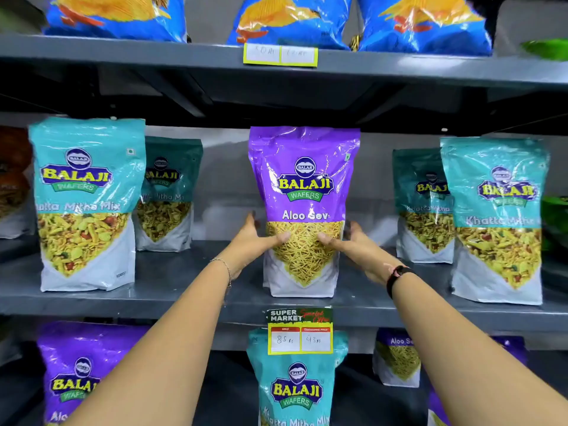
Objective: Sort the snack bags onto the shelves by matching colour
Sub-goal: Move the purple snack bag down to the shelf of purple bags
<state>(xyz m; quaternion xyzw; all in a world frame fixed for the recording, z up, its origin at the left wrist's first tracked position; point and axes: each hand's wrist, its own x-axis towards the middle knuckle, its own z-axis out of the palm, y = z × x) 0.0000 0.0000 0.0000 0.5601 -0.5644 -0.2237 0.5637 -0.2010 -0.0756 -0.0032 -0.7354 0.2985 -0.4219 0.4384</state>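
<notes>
A purple Aloo Sev bag (302, 179) stands upright at the middle of the middle shelf (184, 299). My left hand (256, 238) grips its left side and my right hand (350, 241) grips its right side, thumbs on the front. Teal Khatta Mitha Mix bags stand on the same shelf: one at front left (87, 195), one behind it (167, 192), and two at the right (498, 216) (422, 201). On the lower shelf a teal bag (296, 382) stands in the middle between purple bags at left (76, 370) and right (398, 358).
Blue chip bags (295, 20) line the top shelf (153, 52), with a price label (280, 54) on its edge. A supermarket price tag (299, 330) hangs from the middle shelf edge. Green bags (553, 222) show at the far right, orange ones (12, 167) at the far left.
</notes>
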